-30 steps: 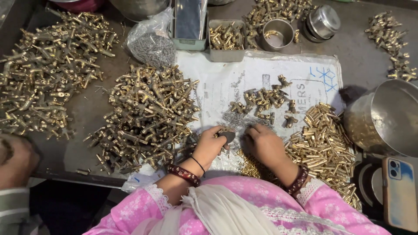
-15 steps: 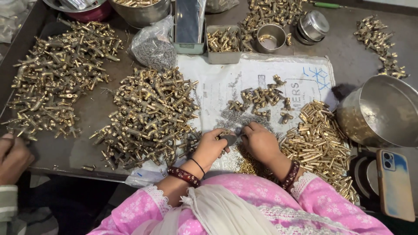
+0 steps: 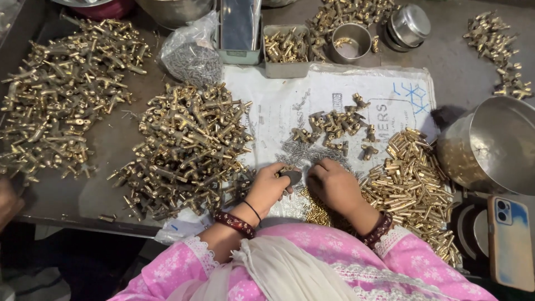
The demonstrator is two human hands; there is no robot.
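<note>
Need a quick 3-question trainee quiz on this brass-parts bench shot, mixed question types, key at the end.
1. True or false: the phone lies at the person's right.
2. Which sits nearest the left hand? A) steel pot B) small grey part C) plastic bag
3. Fill in: the hands work over a white printed ____.

Key: 1 true; 2 B; 3 sheet.

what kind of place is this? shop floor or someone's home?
Most likely a small hardware assembly workshop, not a kitchen. Heaps of brass fittings cover the bench, a pile of brass pins lies beside the right hand, and steel bowls serve as parts bins.
</note>
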